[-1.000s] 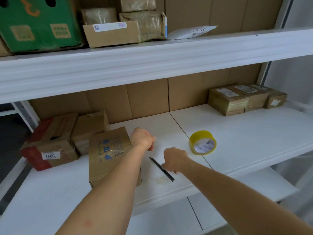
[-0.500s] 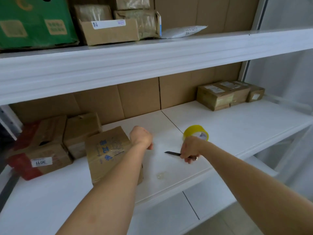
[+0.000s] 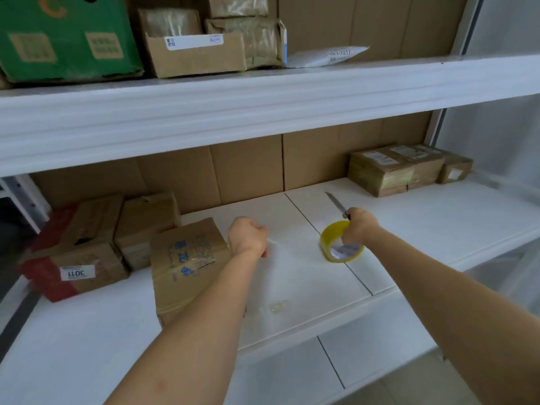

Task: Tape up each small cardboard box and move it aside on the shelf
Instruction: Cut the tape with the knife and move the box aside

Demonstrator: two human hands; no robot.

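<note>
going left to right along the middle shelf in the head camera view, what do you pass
Red-sided box with the 3011 label → box with blue print → left hand → yellow tape roll → right hand holding the knife → taped boxes at far right.

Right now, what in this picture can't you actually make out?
- Head view: the left hand's fingers curl away from the camera, so whether they pinch anything is hidden.
- The knife handle is covered by the right hand, which also hides part of the tape roll.
- The blue print on the nearest box is too blurred to read.
- The left forearm covers that box's right side.
</note>
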